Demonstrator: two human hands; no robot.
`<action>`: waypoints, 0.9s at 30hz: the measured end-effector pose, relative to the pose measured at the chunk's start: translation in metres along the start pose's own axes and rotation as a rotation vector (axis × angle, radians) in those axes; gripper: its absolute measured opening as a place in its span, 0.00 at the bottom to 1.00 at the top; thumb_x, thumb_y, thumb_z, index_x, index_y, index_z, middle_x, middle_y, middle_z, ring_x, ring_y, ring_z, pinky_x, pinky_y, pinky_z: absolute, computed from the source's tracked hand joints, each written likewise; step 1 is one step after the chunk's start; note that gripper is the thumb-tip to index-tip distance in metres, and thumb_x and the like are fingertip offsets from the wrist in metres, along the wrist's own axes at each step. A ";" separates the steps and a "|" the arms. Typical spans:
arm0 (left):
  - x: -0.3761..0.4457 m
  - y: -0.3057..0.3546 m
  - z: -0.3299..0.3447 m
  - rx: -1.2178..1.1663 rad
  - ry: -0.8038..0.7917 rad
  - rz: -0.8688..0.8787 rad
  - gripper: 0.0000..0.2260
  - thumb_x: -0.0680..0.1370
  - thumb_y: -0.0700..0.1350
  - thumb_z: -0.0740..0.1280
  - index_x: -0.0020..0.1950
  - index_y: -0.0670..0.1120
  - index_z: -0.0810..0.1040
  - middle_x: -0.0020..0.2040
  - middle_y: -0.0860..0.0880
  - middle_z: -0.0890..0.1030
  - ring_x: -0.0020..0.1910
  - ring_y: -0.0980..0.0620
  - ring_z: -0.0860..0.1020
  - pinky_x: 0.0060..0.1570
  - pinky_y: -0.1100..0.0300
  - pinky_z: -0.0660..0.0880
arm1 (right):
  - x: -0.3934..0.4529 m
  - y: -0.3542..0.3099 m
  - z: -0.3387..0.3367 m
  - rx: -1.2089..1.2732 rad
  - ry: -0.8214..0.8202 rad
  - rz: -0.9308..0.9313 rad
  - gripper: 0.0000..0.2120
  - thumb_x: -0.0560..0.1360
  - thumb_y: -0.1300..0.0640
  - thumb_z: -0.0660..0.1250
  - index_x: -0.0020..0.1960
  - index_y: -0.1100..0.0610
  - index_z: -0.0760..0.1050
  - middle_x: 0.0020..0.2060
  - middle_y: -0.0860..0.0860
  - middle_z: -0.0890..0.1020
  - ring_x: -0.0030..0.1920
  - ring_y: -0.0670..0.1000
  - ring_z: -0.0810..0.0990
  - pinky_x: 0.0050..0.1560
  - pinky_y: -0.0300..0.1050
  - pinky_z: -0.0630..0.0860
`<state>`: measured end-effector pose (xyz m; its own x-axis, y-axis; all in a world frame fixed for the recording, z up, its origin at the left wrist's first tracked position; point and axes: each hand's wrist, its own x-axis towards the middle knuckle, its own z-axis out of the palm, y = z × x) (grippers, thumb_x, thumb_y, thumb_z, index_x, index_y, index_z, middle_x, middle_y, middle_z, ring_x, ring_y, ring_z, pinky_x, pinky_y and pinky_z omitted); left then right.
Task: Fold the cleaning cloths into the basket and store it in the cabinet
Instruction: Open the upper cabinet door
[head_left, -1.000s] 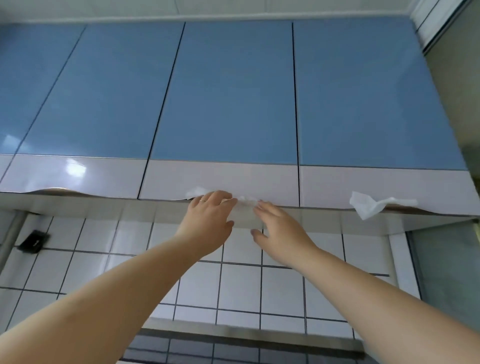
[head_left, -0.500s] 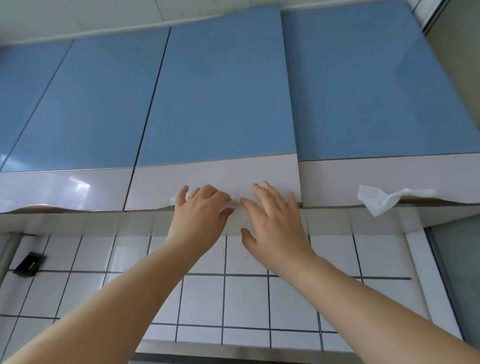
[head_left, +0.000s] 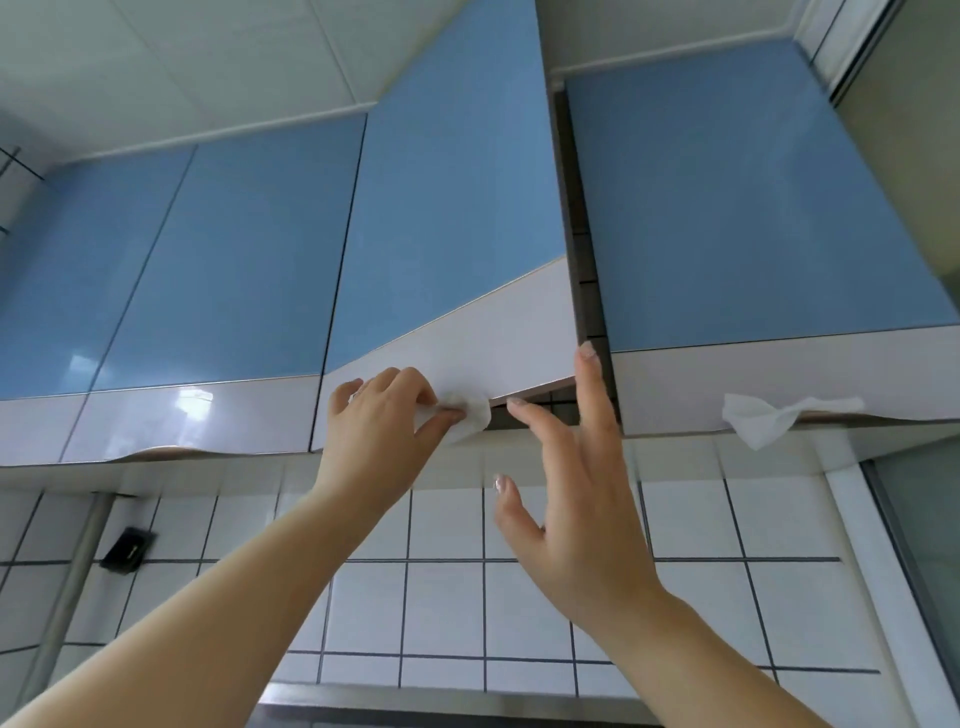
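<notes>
Swinging ajar, the glossy blue cabinet door (head_left: 447, 218) has a white lower band. At its bottom edge the left hand (head_left: 376, 431) pinches a crumpled white tissue (head_left: 470, 415); the right hand (head_left: 566, 499), fingers spread straight, holds nothing. A second tissue (head_left: 769, 418) hangs under the right-neighbouring door (head_left: 727, 208).

We have one view only, from a camera worn on the head, tilted steeply upward at the wall cabinets (head_left: 457, 208) from just below them. It sits close, within arm's reach, with the ceiling (head_left: 208, 57) at top left and the tiled wall (head_left: 441, 608) low in frame.
</notes>
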<state>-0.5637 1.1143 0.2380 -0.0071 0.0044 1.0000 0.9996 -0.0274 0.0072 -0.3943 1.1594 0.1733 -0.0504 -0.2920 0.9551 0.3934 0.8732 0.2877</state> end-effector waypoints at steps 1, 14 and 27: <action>-0.001 -0.002 -0.007 -0.012 0.006 -0.001 0.10 0.75 0.56 0.66 0.43 0.51 0.70 0.42 0.56 0.74 0.42 0.53 0.71 0.62 0.54 0.62 | 0.003 -0.009 0.001 0.072 0.039 0.020 0.21 0.74 0.53 0.61 0.66 0.53 0.66 0.77 0.53 0.45 0.76 0.54 0.54 0.69 0.45 0.65; -0.014 -0.073 -0.099 -0.083 0.102 -0.097 0.09 0.76 0.47 0.66 0.40 0.46 0.69 0.37 0.57 0.74 0.41 0.62 0.74 0.63 0.44 0.67 | 0.037 -0.095 0.084 0.453 -0.255 0.021 0.09 0.74 0.56 0.64 0.48 0.46 0.64 0.74 0.37 0.51 0.73 0.35 0.52 0.66 0.33 0.61; -0.022 -0.146 -0.127 -0.363 0.144 -0.319 0.08 0.78 0.48 0.64 0.52 0.46 0.76 0.36 0.56 0.79 0.35 0.61 0.77 0.36 0.72 0.71 | 0.063 -0.164 0.152 0.490 -0.354 -0.073 0.05 0.74 0.55 0.64 0.49 0.54 0.71 0.76 0.46 0.55 0.75 0.42 0.50 0.70 0.41 0.57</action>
<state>-0.7125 0.9914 0.2155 -0.3396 -0.0679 0.9381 0.8734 -0.3928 0.2877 -0.6010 1.0571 0.1973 -0.3964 -0.2835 0.8732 -0.0869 0.9584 0.2717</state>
